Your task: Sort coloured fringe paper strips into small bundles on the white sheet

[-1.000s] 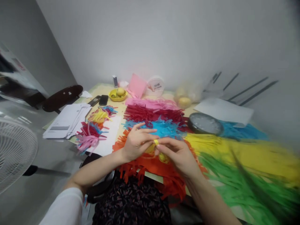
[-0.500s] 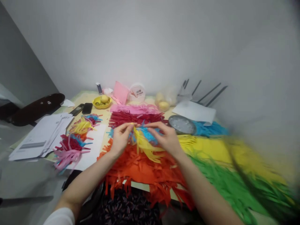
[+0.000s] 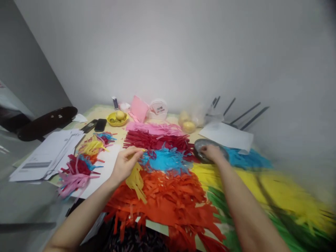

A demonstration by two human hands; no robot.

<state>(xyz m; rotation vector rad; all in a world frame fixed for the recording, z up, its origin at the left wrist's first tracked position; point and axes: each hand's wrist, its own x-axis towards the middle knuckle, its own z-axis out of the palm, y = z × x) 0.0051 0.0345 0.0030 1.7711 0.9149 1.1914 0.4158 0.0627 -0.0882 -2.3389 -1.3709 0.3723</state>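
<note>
My left hand (image 3: 126,163) pinches the top of a yellow fringed paper strip (image 3: 135,182), which hangs down over the orange fringed paper (image 3: 168,199). My right hand (image 3: 212,153) reaches out to a round grey metal tin (image 3: 222,149) at the middle right and rests on its near rim; its fingers are curled and I cannot make out anything in them. Between the hands lie blue fringed paper (image 3: 165,160) and dark red fringed paper (image 3: 154,140).
Pink (image 3: 153,128), yellow (image 3: 265,182) and green (image 3: 283,224) fringed sheets cover the table. A heap of mixed strips (image 3: 81,161) lies on white paper at left, beside printed papers (image 3: 43,155). Phones (image 3: 100,124), a yellow bowl (image 3: 117,118) and tubs stand at the back wall.
My right hand let go of the yellow strip and moved right to the grey tin. The left hand keeps the strip, which now hangs lower. The view shifted slightly.
</note>
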